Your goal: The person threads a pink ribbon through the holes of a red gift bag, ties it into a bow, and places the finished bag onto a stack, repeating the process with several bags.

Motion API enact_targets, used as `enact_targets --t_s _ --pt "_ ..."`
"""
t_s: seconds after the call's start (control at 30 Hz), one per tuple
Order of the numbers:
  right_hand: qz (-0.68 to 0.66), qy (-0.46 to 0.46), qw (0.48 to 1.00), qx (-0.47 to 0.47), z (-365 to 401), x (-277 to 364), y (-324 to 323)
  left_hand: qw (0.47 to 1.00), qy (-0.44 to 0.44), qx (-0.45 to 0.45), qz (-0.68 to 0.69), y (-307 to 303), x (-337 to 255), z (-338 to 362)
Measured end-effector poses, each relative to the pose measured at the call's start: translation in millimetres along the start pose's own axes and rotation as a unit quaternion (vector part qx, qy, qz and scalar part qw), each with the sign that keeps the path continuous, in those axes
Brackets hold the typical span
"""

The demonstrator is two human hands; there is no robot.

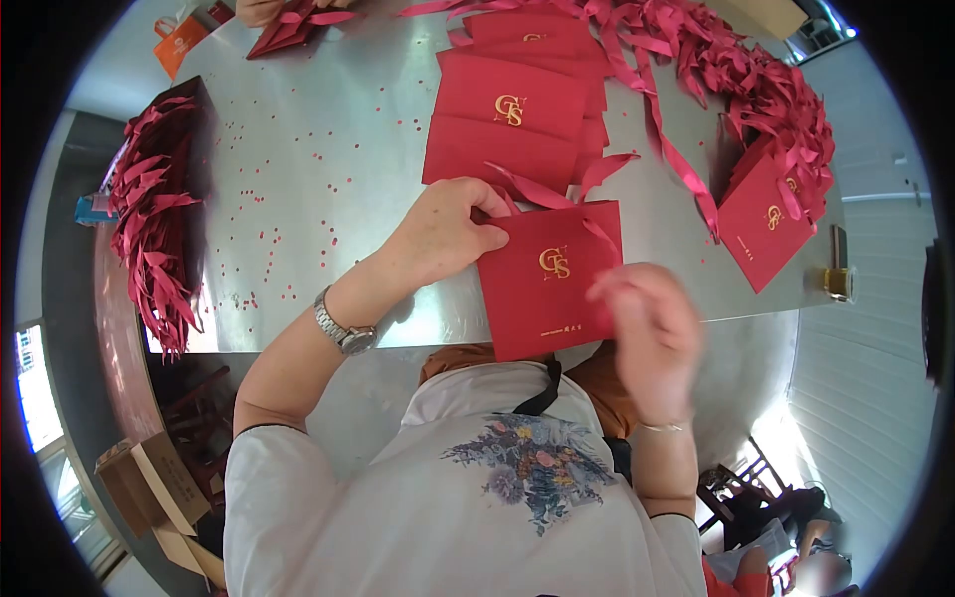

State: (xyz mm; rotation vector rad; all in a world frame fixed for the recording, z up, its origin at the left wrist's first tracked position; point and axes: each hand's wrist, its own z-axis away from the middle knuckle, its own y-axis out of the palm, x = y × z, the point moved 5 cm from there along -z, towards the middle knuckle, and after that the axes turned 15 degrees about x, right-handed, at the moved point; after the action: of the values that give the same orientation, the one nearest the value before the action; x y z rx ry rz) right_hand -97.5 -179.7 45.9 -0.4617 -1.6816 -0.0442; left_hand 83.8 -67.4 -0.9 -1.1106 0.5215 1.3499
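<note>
Left fingers (491, 237) pinch the red bag (547, 298) at top left, right fingers (637, 310) too blurred to tell.

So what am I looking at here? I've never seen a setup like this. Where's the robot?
There is no robot, just a person's two bare hands. The single picture comes from a camera worn on the head, looking forward and down, so the wearer's own shirt shows at the bottom.

The left hand pinches the upper-left edge of a red bag between its fingers. The right hand is blurred beside the bag's right side; I can't tell whether it grips anything.

On the metal table lie a pile of similar bags, many red ribbons at right and small scattered red dots. Another person's hand shows at the top.
</note>
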Motion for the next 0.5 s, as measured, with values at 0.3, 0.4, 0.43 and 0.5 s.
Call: enact_targets --t_s 0.3,0.4,0.43,0.5 --pt "0.268 0.052 0.962 0.0 -24 -61 56 0.992 0.097 -0.009 -0.074 6 12 -5" --pt "0.28 0.051 0.958 -0.023 -25 -60 56 0.993 0.096 0.002 -0.072 6 10 -4" --pt "0.279 0.053 0.959 -0.021 -25 -60 58 0.993 0.095 0.003 -0.07 6 11 -4" --pt "0.284 0.058 0.956 -0.037 -26 -60 57 0.992 0.101 0.008 -0.074 6 12 -5"
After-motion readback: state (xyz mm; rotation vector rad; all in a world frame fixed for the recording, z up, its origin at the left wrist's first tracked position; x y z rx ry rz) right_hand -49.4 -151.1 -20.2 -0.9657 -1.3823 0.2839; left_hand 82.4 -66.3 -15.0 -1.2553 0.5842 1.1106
